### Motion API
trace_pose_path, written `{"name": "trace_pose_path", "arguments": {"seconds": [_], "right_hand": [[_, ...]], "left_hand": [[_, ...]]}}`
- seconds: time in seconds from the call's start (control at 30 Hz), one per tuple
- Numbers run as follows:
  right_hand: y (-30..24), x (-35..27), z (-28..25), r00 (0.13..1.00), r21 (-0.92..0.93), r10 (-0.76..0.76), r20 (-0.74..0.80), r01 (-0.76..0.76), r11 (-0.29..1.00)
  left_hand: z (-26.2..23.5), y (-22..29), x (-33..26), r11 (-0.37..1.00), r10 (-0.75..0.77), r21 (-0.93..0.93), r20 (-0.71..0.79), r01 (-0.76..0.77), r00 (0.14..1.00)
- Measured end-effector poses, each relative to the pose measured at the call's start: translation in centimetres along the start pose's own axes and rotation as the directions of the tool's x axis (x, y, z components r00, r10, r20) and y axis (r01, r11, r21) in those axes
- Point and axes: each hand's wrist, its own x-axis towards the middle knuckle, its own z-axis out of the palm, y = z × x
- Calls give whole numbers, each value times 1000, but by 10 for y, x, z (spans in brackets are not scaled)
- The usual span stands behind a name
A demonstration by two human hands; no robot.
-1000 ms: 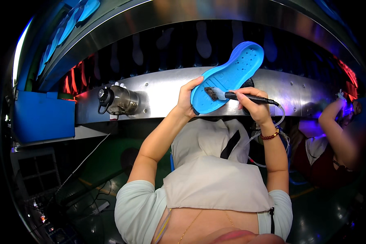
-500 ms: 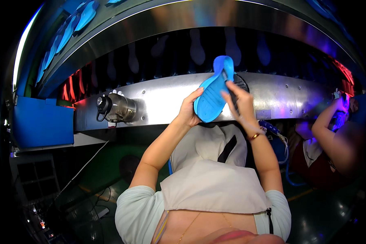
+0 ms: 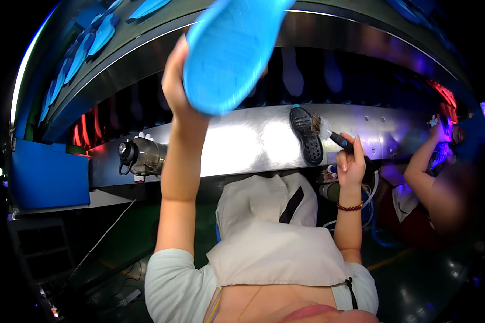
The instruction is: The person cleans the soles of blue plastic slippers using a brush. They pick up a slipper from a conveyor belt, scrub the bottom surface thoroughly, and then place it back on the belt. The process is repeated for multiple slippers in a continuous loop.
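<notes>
High above the shiny metal surface [image 3: 242, 142], a blue shoe sole [image 3: 229, 51] is raised in the left hand [image 3: 175, 81], whose grip closes on the sole's left edge. To the right and lower, the right hand [image 3: 351, 164] closes its grip around a dark-handled brush [image 3: 331, 134], bristles just beside a black sole [image 3: 307, 134] lying on the surface. More blue soles [image 3: 99, 35] line the curved shelf above. Another person's arm [image 3: 423, 159] reaches in at far right.
</notes>
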Motion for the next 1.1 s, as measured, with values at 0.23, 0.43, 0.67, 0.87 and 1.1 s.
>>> {"name": "trace_pose_path", "arguments": {"seconds": [0.23, 0.43, 0.67, 0.87, 1.1], "right_hand": [[15, -9, -13, 998, 111, 60, -7, -59, 992], [22, -5, -29, 985, 125, 125, -119, -110, 986], [43, 4, -43, 973, 164, 168, -157, -142, 976], [45, 3, -38, 965, 193, 197, -171, -163, 968], [34, 1, -39, 983, 180, 141, -117, -119, 977]], "left_hand": [[-31, -1, 129, 927, 371, 160, -521, -339, 769], [-37, -13, 137, 991, 31, -99, -460, -86, 887], [-17, -32, 166, 415, 64, 896, -202, 158, 977], [8, -81, 231, -79, 27, 997, -7, 9, 1000], [30, -135, 338, -388, -198, 911, 64, -138, 978]]}}
